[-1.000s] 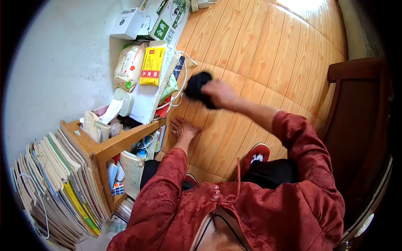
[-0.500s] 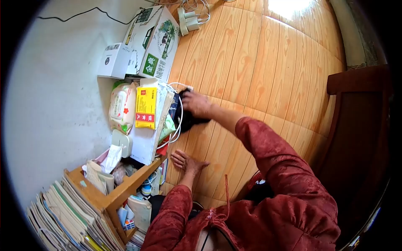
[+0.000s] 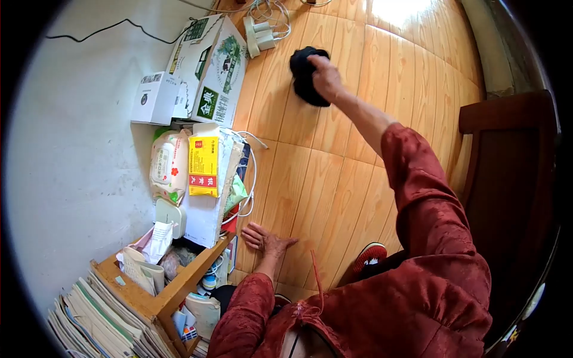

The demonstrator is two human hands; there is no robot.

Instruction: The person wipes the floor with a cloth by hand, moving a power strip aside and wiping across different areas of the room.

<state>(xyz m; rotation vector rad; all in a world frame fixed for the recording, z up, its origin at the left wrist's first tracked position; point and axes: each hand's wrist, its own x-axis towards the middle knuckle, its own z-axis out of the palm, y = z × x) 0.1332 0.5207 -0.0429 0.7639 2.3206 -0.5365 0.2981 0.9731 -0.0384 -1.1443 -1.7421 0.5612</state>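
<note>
— How was the room laid out?
— The floor [image 3: 334,197] was covered with wood-patterned tiles, brightly lit at the far end. It was bordered by a pale wall [image 3: 77,131] on the left and dark wooden furniture [image 3: 507,161] on the right.
— And the hands?
— A black cloth [image 3: 302,65] was gripped in the right hand [image 3: 327,79], out over the open tiles; whether the floor was touched by it could not be told. The left hand [image 3: 265,241] was planted flat with its fingers spread, nothing held in it, near a wooden frame [image 3: 194,269].
— What was kept around them?
— A green-and-white carton [image 3: 209,65] was set along the wall, with a small white box [image 3: 154,98] beside it. Nearer, a pack of wipes [image 3: 169,164] and a yellow packet [image 3: 204,164] were laid side by side.
— Was anything left in the way?
— The floor's edge was crossed by a looped white cable [image 3: 255,173], and a power strip [image 3: 256,37] was placed just beside the carton.
</note>
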